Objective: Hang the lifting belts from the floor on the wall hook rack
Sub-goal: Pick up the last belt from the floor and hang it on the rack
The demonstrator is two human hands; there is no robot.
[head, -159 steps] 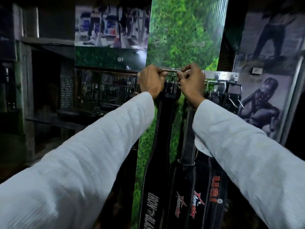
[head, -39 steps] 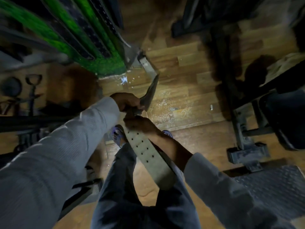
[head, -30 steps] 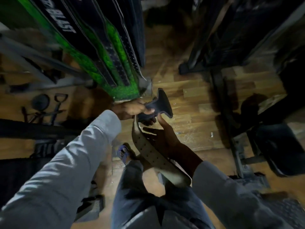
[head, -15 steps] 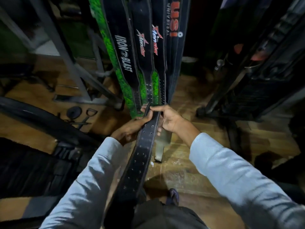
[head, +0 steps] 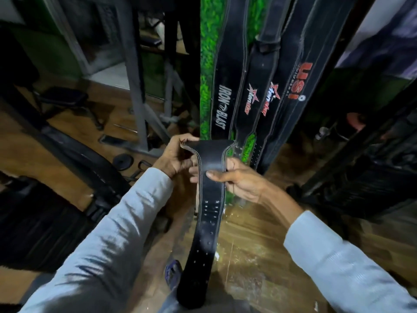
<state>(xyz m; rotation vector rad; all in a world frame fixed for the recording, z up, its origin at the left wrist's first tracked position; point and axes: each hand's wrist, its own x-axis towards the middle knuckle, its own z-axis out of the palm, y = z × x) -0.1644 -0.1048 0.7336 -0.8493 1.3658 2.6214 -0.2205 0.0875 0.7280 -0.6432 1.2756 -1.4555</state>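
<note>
Belt over wooden gym floor

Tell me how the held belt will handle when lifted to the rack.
The belt probably flexes rather than flops: it bows gently between both hands. Its punched tail hangs low, so it may swing. The left hand and right hand pinch its smooth, likely slick face.

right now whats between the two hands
In the head view, the narrow stitched neck of the black leather lifting belt runs between the left hand and right hand; both grip it.
</note>
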